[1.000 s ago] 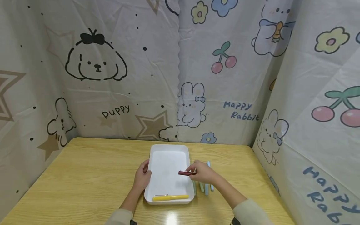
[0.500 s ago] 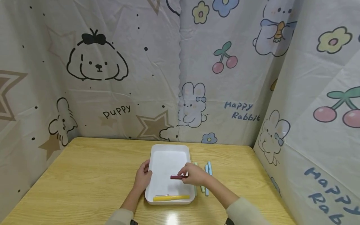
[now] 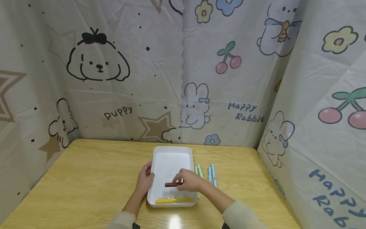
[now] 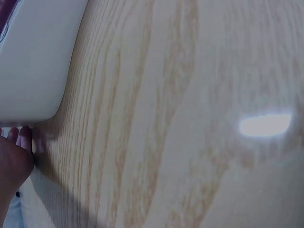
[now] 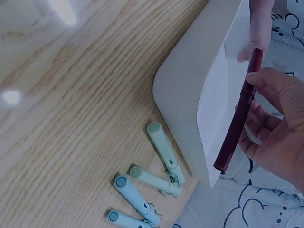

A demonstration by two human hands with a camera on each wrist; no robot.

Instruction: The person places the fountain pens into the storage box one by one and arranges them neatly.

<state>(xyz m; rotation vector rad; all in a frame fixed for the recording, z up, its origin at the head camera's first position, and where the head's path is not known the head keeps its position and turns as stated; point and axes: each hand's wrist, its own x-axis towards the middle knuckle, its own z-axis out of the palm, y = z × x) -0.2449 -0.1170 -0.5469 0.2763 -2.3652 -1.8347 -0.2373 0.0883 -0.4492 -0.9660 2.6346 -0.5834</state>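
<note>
Between thumb and fingers, my right hand [image 3: 190, 180] holds a dark red pen [image 3: 172, 184] over the front half of a white rectangular tray [image 3: 168, 160]. The right wrist view shows this pen [image 5: 236, 122] whole, slanting above the tray's wall, thumb near one end. My left hand [image 3: 145, 180] grips the tray's left side, its thumb at the rim and its fingers outside. Inside the tray, along its front wall, lies a yellow pen [image 3: 173, 200] with a metal clip. In the left wrist view only part of the left hand [image 4: 15, 156] shows, beside the tray's corner.
Just right of the tray, two light green pens [image 5: 164, 147] lie on the wooden table [image 3: 108, 171]. Farther right are two light blue pens [image 5: 135, 197], partly covered by the right forearm in the head view. A printed curtain [image 3: 160, 63] stands behind the table.
My right hand has carried the dark red pen left and toward the front of the tray, from its right rim to over its inside. The left hand and the yellow pen stay in place.
</note>
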